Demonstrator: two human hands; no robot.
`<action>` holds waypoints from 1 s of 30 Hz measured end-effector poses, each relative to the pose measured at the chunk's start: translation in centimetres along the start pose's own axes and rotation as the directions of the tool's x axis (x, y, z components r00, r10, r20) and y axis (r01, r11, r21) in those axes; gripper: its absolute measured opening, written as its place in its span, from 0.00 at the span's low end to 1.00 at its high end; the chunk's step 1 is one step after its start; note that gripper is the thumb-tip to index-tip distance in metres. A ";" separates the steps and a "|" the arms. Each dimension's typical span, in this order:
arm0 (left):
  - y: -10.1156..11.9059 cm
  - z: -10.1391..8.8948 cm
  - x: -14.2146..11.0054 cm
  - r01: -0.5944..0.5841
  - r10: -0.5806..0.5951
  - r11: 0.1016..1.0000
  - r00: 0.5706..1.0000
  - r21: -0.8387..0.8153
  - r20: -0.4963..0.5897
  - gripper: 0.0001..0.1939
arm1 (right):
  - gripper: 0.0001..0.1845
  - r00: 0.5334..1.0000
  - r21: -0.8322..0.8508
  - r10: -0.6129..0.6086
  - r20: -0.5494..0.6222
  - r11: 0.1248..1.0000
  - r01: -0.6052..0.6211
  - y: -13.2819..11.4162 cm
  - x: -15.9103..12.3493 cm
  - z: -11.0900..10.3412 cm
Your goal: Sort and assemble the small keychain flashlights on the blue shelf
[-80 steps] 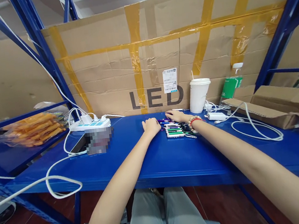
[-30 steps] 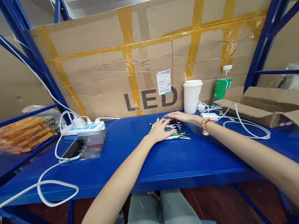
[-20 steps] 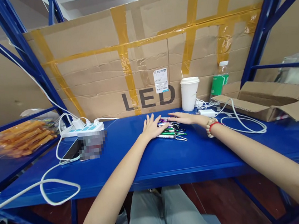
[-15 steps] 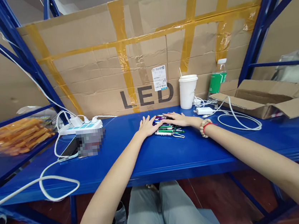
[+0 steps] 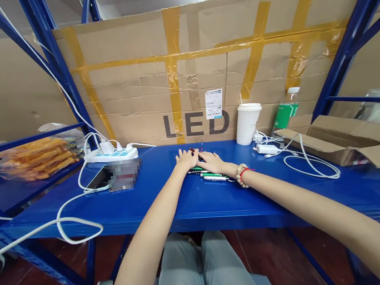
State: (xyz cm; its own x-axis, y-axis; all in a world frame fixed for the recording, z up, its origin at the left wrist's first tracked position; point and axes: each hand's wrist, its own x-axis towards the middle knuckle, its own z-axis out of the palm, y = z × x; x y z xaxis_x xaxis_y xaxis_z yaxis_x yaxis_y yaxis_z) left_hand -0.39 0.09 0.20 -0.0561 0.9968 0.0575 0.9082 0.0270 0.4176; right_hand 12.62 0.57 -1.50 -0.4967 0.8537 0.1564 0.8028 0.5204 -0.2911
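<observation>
Pressing lightly and evenly should help stop the pens [image 5: 215, 178] from rolling; they lie bunched on the blue table [image 5: 125, 209], partly hidden beneath the left hand [image 5: 187, 160] and right hand [image 5: 214, 163], whose fingers are spread and outstretched, not visibly pinching anything.

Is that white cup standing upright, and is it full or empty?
Upright: the paper cup stands on the blue shelf, lid on top, straw poking up. Full or empty, cannot tell: it's opaque.
</observation>
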 end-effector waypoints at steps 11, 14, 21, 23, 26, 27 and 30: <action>-4.7 -2.4 1.2 0.233 -0.227 0.971 0.967 0.043 -0.118 0.35 | 0.30 0.990 0.065 -0.127 0.054 0.990 0.123 -5.6 4.3 0.9; -4.8 -2.7 1.3 0.216 -0.211 0.976 0.972 0.039 -0.107 0.38 | 0.32 0.984 0.042 -0.147 0.102 0.989 0.143 -5.4 4.3 -0.6; -4.3 -2.4 1.5 0.133 -0.127 0.990 0.986 0.053 -0.106 0.38 | 0.55 0.949 0.028 -0.176 0.263 0.984 0.174 -2.4 -1.0 -4.8; -4.2 -2.1 1.5 0.053 -0.045 0.994 0.995 0.095 -0.087 0.36 | 0.58 0.935 0.020 -0.207 0.287 0.977 0.210 -1.8 -3.3 -4.6; -4.2 -1.8 1.7 -0.040 0.046 0.989 0.998 0.142 -0.035 0.33 | 0.50 0.917 0.066 -0.261 0.303 0.965 0.253 -1.7 -5.2 -3.3; -4.2 -1.9 1.7 -0.056 0.060 0.988 0.998 0.147 -0.021 0.33 | 0.49 0.919 0.082 -0.265 0.292 0.964 0.253 -2.0 -5.2 -2.7; -4.5 -2.2 1.9 -0.065 0.065 0.992 0.998 0.108 0.000 0.33 | 0.49 0.924 0.100 -0.302 0.236 0.953 0.286 -3.5 -3.8 -1.1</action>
State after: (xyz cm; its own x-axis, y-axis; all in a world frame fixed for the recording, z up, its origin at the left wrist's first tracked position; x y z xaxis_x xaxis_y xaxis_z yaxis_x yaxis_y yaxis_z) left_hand -5.44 1.69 0.43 0.0029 0.9964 0.0849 0.9493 -0.0294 0.3130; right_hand 12.10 -4.48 -0.10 -0.7792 0.6267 0.0097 0.5899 0.7384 -0.3268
